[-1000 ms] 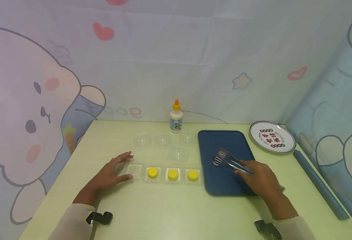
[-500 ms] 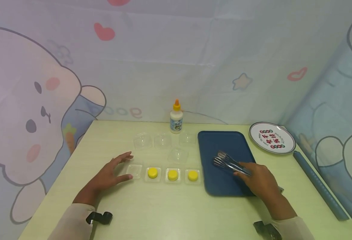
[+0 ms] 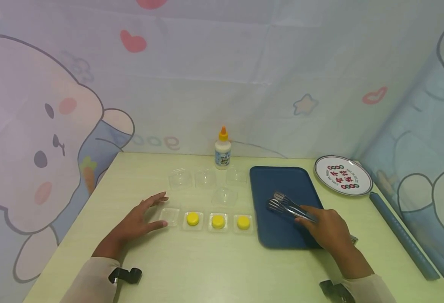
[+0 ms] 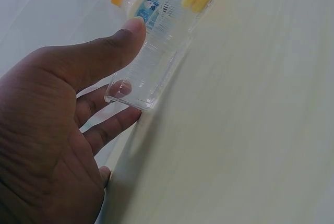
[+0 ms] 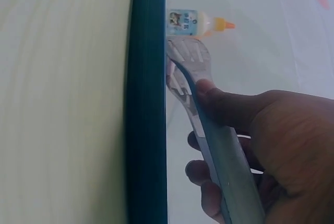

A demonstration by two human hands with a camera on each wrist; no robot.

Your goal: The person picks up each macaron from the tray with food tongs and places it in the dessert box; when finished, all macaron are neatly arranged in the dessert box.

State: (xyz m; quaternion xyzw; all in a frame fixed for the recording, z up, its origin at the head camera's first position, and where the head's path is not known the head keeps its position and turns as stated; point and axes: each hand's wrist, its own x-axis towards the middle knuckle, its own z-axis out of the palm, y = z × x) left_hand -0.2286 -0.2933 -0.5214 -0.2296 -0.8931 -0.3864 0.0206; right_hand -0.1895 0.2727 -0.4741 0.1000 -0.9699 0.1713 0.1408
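My right hand grips metal tongs over the blue tray. In the right wrist view, the thumb lies along one arm of the tongs and the fingers curl round the other. A small pinkish patch shows between the tong heads; what it is I cannot tell. My left hand rests at the left with fingers spread, thumb and fingertips at either side of a bare clear plastic base. To its right, three similar bases each carry a yellow macaron.
Several clear domed lids stand behind the bases. A glue-type bottle with an orange tip is at the back edge. At the right are a printed white plate and a long blue-grey roll. A patterned cloth backs the table.
The tong heads sit slightly closer together, and a small round thing seen at their tips earlier is hidden in the head view. The right hand has shifted slightly; the left hand keeps its place.
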